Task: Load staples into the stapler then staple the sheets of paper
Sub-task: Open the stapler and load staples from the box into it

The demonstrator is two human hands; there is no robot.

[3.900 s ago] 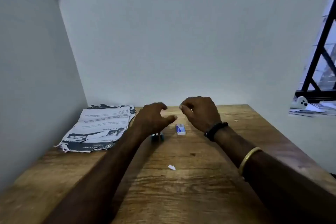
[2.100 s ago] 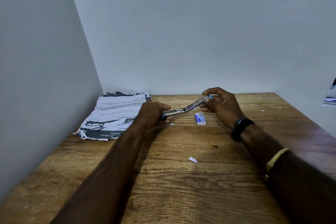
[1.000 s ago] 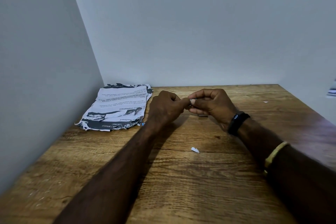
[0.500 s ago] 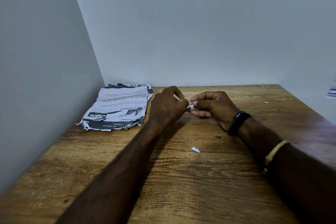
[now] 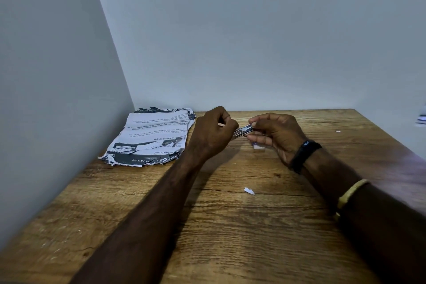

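A: Where the fingers of both hands meet, held clear of the desk (image 5: 230, 226): stapler (image 5: 243, 130), showing only as a short bright metal stretch.

B: Gripped by which?

A: Both. Left hand (image 5: 212, 136) curled round the left end, back of the hand toward the camera. Right hand (image 5: 276, 138) pinching the right end between thumb and fingers.

B: Long axis?

A: Runs hand to hand, tilted up a little toward the right hand. Neither hand nearer, one on each end.

B: And for the loading?

A: Probably turns on that line: staples to be fed along the length, one hand steadying, the other feeding or closing. Cannot tell whether opened out or shut, nor whether already loaded, with too much buried in the fingers.

B: Supply of staples?

A: Small white box (image 5: 258, 148) on the desk just under the right hand, mostly covered. Likely the staple box, though unreadable.

B: Sheets of paper (image 5: 152, 138)?

A: Left of the left hand, close beside its wrist, flat on the desk in the corner of the walls, ragged at the edges. Not yet stapled, by the look of it.

B: Anything else?

A: Paper scrap (image 5: 249, 190) nearer the body than both hands, between the forearms. Black band (image 5: 304, 152) on the right wrist, yellow bangle (image 5: 350, 192) further up. Far right of the view blurred and cut off.
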